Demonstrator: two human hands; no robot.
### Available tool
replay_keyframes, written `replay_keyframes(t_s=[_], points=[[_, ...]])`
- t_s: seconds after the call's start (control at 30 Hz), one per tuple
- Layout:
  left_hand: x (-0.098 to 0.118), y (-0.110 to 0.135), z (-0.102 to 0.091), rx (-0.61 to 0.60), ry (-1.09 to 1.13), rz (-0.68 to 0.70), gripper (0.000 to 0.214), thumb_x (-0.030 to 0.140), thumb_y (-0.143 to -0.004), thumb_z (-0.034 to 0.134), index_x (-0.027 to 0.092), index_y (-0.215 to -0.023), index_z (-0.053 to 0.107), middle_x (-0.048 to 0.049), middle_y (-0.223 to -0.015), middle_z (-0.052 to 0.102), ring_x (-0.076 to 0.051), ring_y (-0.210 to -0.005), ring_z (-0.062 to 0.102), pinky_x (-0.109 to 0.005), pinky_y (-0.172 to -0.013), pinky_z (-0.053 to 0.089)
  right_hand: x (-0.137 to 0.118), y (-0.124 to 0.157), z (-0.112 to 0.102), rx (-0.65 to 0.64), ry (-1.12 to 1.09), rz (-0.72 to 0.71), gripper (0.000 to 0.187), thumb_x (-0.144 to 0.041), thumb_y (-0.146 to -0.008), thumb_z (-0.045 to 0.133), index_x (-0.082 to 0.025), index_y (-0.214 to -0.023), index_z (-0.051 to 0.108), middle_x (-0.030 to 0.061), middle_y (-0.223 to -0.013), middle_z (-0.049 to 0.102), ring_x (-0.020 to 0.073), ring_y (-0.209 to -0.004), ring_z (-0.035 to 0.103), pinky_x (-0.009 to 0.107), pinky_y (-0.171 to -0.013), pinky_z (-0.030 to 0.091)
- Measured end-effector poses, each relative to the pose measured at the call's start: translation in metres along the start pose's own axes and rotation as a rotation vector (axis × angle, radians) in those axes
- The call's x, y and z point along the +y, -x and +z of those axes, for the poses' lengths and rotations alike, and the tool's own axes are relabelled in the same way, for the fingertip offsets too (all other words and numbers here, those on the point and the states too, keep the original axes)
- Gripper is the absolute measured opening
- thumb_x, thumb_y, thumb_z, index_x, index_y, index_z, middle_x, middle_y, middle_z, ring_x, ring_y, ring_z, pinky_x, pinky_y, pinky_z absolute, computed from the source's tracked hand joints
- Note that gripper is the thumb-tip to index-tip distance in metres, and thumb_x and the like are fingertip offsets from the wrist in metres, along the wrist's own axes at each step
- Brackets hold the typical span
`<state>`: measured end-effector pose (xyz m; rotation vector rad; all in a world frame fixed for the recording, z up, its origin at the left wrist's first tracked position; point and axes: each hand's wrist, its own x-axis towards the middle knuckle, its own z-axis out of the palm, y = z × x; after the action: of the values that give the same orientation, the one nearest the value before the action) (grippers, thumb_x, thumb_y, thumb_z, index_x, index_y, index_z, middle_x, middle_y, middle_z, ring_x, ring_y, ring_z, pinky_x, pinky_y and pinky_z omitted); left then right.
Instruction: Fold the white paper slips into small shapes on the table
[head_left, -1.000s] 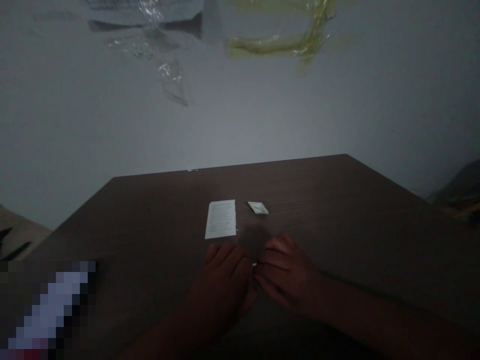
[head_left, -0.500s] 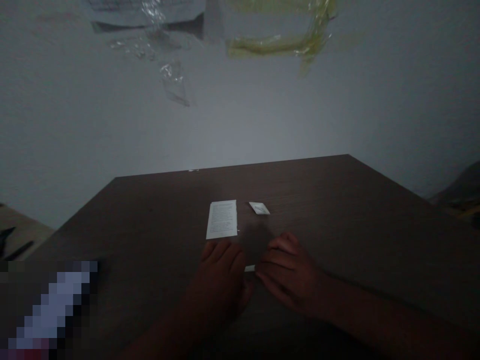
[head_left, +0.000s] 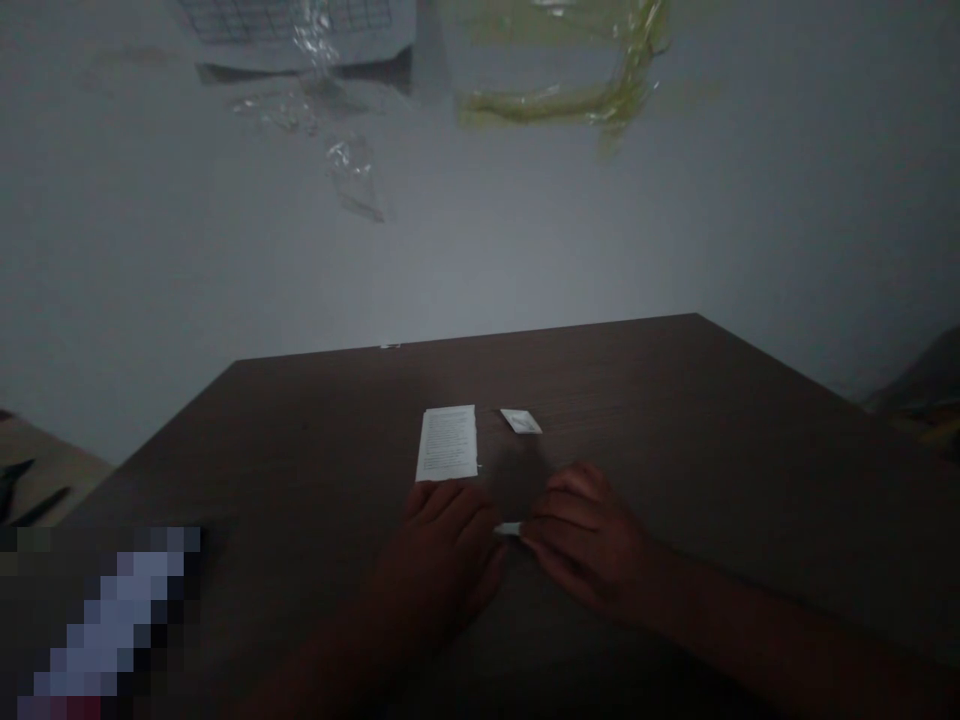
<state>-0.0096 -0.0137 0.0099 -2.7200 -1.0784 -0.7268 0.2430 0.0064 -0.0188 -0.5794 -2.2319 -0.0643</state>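
Note:
Between my two hands is a narrow white strip (head_left: pixel 509 528), which looks like paper; only its short middle part shows. My right hand (head_left: pixel 592 540) is closed in a pinch on the right end of this strip. The strip's other end meets the curled fingers of my left hand (head_left: pixel 454 540), which is closed on it, though the thumb grip is mostly in shadow. Just beyond my left fingers a printed white sheet (head_left: pixel 448 442) lies flat on the table. To its right rests a small white packet-like piece (head_left: pixel 520 421) with faint markings.
The dark wooden table (head_left: pixel 337 400) ends at a pale wall (head_left: pixel 525 230) with taped papers and clear tape. A pixelated, bright object (head_left: pixel 112 620) lies at the lower left. A small white scrap (head_left: pixel 391 346) sits at the table's far edge. The light is dim.
The view has shifted slightly. My right hand has moved a little away from my left, and a bit more of the white strip shows between them.

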Motion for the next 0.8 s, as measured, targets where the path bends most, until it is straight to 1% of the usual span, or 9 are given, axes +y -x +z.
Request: replay_keyframes(t_s=[0.1,0.17,0.27,0.43,0.53,0.63,0.7,0.8], points=[[0.006,0.000,0.002,-0.070,0.008,0.023,0.021,0.002,-0.101,0.067,0.022,-0.098,0.072,-0.0005,-0.098,0.081,-0.024,-0.092,0.077,-0.041,-0.088,0.058,-0.002,0.000,0.000,-0.014,-0.007,0.044,0.013,-0.012,-0.108,0.067,-0.023,-0.111,0.072,0.0034,-0.097,0.081,0.0257,-0.095,0.069,0.044,-0.089,0.050],[0.009,0.000,0.003,-0.068,0.010,0.033,0.020,0.002,-0.099,0.070,0.022,-0.094,0.072,-0.0008,-0.094,0.080,-0.024,-0.086,0.076,-0.041,-0.083,0.057,-0.006,-0.001,0.002,-0.004,-0.009,0.071,0.016,-0.011,-0.106,0.065,-0.023,-0.115,0.072,0.0046,-0.102,0.081,0.0265,-0.097,0.070,0.045,-0.090,0.051],[0.014,0.000,0.004,-0.050,0.024,0.035,0.019,0.004,-0.095,0.073,0.022,-0.090,0.071,-0.0021,-0.092,0.079,-0.025,-0.084,0.075,-0.043,-0.078,0.057,-0.010,-0.002,0.004,0.025,0.003,0.055,0.019,-0.010,-0.105,0.061,-0.020,-0.117,0.071,0.0058,-0.104,0.081,0.0263,-0.096,0.069,0.045,-0.089,0.051],[0.019,0.000,0.007,-0.041,0.042,0.035,0.020,0.005,-0.093,0.074,0.024,-0.089,0.071,-0.0021,-0.088,0.079,-0.026,-0.080,0.074,-0.045,-0.076,0.058,-0.015,-0.004,0.003,0.023,0.000,0.047,0.017,-0.007,-0.101,0.060,-0.022,-0.105,0.067,0.0046,-0.098,0.078,0.0258,-0.093,0.066,0.045,-0.087,0.050],[0.020,-0.001,0.005,-0.041,0.046,0.041,0.020,0.005,-0.093,0.074,0.025,-0.090,0.071,-0.0021,-0.087,0.078,-0.027,-0.080,0.075,-0.045,-0.075,0.057,-0.015,-0.004,0.003,0.022,0.007,0.051,0.017,-0.007,-0.098,0.059,-0.023,-0.100,0.063,0.0035,-0.093,0.076,0.0252,-0.090,0.065,0.044,-0.085,0.049],[0.019,0.000,0.000,-0.062,0.037,0.036,0.022,0.003,-0.092,0.074,0.025,-0.091,0.070,-0.0013,-0.089,0.078,-0.026,-0.082,0.075,-0.043,-0.078,0.056,-0.010,-0.003,0.004,0.020,0.020,0.071,0.018,-0.006,-0.097,0.060,-0.024,-0.098,0.060,0.0023,-0.090,0.073,0.0242,-0.088,0.064,0.043,-0.085,0.047],[0.014,0.002,-0.001,-0.069,0.040,0.033,0.023,0.002,-0.093,0.072,0.025,-0.093,0.070,-0.0009,-0.091,0.078,-0.026,-0.084,0.074,-0.042,-0.079,0.055,-0.002,-0.002,0.004,0.022,0.038,0.085,0.019,-0.006,-0.096,0.060,-0.024,-0.098,0.060,0.0015,-0.089,0.071,0.0237,-0.086,0.064,0.042,-0.084,0.045],[0.002,0.004,0.000,-0.004,0.036,0.051,0.020,0.005,-0.098,0.067,0.024,-0.093,0.069,-0.0014,-0.091,0.077,-0.025,-0.085,0.072,-0.042,-0.080,0.054,0.014,-0.001,0.002,0.022,0.098,0.128,0.018,-0.007,-0.094,0.063,-0.025,-0.095,0.059,0.0016,-0.087,0.070,0.0238,-0.086,0.063,0.041,-0.082,0.044]])
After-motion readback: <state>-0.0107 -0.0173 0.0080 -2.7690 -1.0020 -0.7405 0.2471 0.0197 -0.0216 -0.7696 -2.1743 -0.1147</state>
